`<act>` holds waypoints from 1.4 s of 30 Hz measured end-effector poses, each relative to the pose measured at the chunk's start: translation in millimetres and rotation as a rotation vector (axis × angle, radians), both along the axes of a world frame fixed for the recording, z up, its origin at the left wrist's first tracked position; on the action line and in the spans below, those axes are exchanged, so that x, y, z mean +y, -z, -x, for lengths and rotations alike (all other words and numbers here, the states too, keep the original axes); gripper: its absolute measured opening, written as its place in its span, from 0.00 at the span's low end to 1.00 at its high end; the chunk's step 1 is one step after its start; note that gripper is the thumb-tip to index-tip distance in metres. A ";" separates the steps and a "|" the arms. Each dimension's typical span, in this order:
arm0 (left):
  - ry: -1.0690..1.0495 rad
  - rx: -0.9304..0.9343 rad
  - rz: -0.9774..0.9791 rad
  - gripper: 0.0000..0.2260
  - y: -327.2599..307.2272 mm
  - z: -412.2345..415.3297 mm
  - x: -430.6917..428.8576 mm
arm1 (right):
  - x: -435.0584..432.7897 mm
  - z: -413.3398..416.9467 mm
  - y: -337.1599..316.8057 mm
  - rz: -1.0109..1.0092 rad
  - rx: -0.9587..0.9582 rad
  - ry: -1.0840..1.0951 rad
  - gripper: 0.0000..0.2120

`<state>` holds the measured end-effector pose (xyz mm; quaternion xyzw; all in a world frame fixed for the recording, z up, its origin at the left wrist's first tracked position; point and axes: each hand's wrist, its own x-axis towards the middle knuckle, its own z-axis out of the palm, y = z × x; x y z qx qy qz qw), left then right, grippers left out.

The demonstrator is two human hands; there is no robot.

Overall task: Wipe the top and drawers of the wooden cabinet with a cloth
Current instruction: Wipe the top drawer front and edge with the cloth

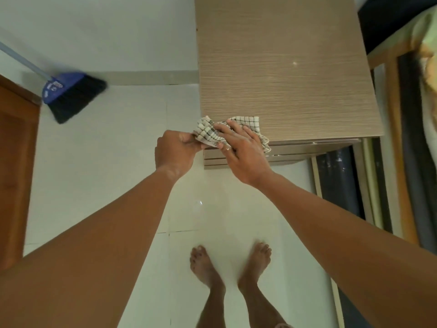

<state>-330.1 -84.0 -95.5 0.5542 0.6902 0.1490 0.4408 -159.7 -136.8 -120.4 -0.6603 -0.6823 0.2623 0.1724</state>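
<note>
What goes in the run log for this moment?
left hand: pinching checked cloth | right hand: flat on cloth | cloth: front left corner of light wooden cabinet top | drawers: unwiped

Honestly nothing here I can actually read. The only thing with any print is the blue broom head (62,87) leaning up left of the wooden cabinet (283,67): it's got a small whitish label with a bit of red on it, but it's way too blurry and tiny to make out any letters or brand.
</note>
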 end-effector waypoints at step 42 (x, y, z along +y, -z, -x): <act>0.228 0.403 -1.240 0.22 145.9 -181.3 -83.8 | -40.8 -131.0 124.5 -0.942 -0.003 0.529 0.19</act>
